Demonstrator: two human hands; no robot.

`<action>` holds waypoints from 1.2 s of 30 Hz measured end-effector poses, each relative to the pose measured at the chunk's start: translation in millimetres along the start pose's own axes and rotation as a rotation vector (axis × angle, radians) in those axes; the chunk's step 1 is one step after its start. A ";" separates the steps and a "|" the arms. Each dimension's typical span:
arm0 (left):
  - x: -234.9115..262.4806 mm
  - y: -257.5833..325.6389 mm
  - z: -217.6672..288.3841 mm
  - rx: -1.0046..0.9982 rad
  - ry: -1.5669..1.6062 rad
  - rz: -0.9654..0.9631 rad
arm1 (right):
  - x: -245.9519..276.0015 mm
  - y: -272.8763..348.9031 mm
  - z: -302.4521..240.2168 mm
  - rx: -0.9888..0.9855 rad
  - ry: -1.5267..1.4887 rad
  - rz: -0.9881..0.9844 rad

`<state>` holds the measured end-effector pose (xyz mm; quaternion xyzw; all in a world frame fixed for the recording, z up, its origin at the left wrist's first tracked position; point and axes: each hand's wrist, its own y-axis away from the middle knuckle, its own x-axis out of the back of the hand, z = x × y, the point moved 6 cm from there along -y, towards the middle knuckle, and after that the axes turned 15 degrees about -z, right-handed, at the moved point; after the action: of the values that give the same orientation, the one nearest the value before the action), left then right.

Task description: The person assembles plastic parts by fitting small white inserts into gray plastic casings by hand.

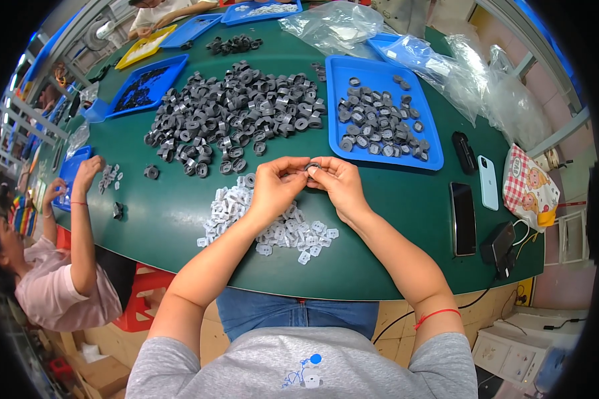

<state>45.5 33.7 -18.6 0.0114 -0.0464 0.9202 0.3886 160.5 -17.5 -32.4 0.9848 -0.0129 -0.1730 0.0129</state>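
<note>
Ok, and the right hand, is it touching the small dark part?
Touching. The head view shows the right hand with its thumb tip against the small dark part, no gap visible between them.

The green table (173,229) sweeps right across the frame, and it's crowded! A big heap of dark gray rings (236,110) owns the upper centre, a smaller dark cluster (234,44) just above. Down at centre, a pile of white pieces (225,207) spreads out. Upper right, there's a broad blue tray (340,73), with a crumpled clear bag (333,25) toward the top. Along the right: a black case (464,151), a pale blue phone (488,185), a black phone (464,219), a checked pouch (524,183), a black box (498,245). Over to the upper left, a yellow tray (122,63); below it, a smaller blue tray (138,108)!
</note>
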 end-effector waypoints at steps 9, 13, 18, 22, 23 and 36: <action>3.6 -1.2 6.1 0.009 0.015 0.012 | -3.6 -1.5 0.2 0.040 -0.016 -0.036; 2.0 -2.2 6.2 -0.026 -0.038 -0.005 | -6.4 -2.1 -1.1 0.093 0.022 -0.006; 2.5 -2.9 3.8 -0.036 -0.037 0.014 | -4.8 -1.0 -0.5 0.112 0.018 0.018; 5.3 -2.2 3.2 -0.030 0.018 0.021 | -2.8 -1.2 0.7 0.071 0.011 0.005; 5.2 -1.5 3.4 -0.020 0.003 0.019 | -3.0 -1.4 1.0 0.062 0.013 -0.006; 3.4 -2.2 11.1 -0.043 -0.050 -0.018 | 6.4 -1.1 -4.6 0.149 0.150 0.137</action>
<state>44.6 36.6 -7.2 0.0267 -0.0757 0.9149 0.3957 168.1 -16.5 -30.3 0.9900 -0.0922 -0.0959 -0.0477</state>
